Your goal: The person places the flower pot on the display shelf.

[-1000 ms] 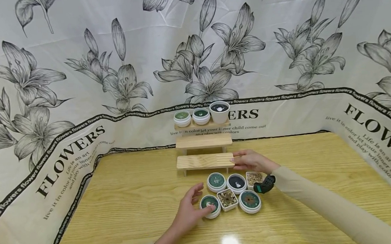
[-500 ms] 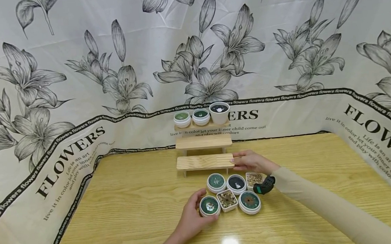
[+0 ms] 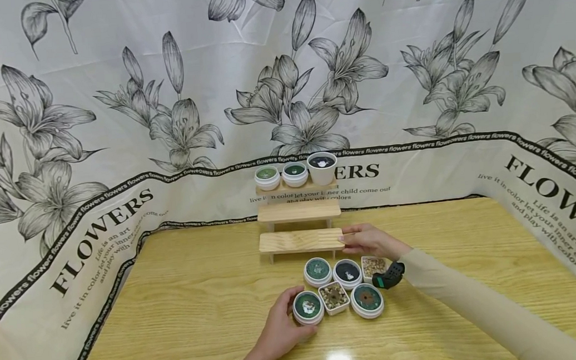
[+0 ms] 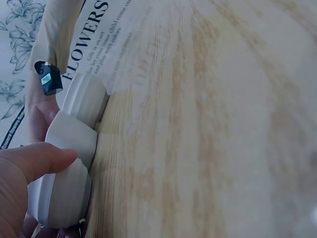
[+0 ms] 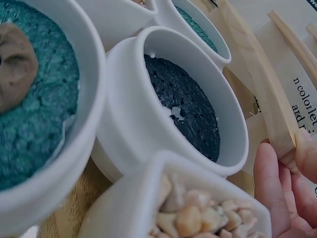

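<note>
My left hand (image 3: 280, 328) curls round the front left round white pot (image 3: 308, 306), which has a dark green filling with a pale patch. In the left wrist view, the thumb (image 4: 47, 157) lies against that pot's ribbed side (image 4: 64, 193), and the fingers are mostly hidden beyond it. My right hand (image 3: 372, 241) pinches the right end of the lowest step (image 3: 299, 240) of a wooden stand. The right wrist view has thumb and fingers on either side of this step's end (image 5: 285, 148). The pot stands on the table next to a square pot of pebbles (image 3: 334, 298).
Close by stand a green-filled pot (image 3: 318, 271), a dark-filled pot (image 3: 347, 274), another pebble pot (image 3: 373, 267) and a green pot with a brown middle (image 3: 367, 300). The stand's top step bears two round pots and a taller white cup (image 3: 322, 169). A printed cloth hangs behind.
My left hand has moved from over the front left pot to round its sides, its thumb coming down off the top. My right hand stays on the step's end.
</note>
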`<state>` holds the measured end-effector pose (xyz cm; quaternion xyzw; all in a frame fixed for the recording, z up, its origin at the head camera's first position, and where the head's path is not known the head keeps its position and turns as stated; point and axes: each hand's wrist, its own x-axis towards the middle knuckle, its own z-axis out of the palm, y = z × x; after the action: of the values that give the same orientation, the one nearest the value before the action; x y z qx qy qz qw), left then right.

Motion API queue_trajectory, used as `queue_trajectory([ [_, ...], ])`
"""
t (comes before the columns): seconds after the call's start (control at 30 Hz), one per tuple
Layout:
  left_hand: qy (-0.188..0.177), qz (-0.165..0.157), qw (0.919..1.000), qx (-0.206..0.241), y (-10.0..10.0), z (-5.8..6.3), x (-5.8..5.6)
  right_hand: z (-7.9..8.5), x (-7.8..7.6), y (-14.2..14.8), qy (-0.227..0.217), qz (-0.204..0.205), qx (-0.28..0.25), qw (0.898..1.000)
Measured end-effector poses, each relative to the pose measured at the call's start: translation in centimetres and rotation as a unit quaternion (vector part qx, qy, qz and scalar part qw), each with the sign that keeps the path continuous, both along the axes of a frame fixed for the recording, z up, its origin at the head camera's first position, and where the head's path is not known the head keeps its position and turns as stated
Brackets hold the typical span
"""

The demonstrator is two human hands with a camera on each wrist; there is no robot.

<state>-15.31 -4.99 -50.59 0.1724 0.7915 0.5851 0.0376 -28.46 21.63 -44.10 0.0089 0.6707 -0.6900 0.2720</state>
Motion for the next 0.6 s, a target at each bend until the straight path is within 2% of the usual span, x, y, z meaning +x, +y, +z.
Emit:
queue_trajectory([
  [0.6, -0.037, -0.012, 0.9986, 0.034, -0.55, -0.12, -0.19, 0.07, 0.05, -0.13, -0.006, -0.011, 0.002, 1.0],
])
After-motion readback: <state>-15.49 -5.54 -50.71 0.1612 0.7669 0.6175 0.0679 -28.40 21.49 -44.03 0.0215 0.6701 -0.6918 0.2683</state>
